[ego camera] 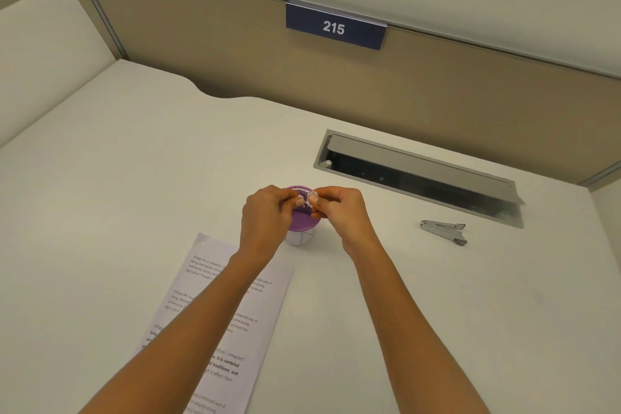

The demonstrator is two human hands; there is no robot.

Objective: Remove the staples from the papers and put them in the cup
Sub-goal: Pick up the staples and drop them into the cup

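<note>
A small cup (301, 236) with a purple inside stands on the white desk, mid-frame. Both my hands hover right over its mouth. My left hand (267, 220) and my right hand (339, 212) have their fingertips pinched together on a tiny pale item, too small to identify, held above the cup's rim. The printed papers (221, 323) lie flat on the desk below the cup, partly under my left forearm. A metal staple remover (445, 231) lies on the desk to the right of the cup, untouched.
A recessed metal cable tray (416, 175) with an open lid sits in the desk behind the staple remover. A beige partition with a blue sign reading 215 (335, 27) closes the back. The desk edge curves at the far left.
</note>
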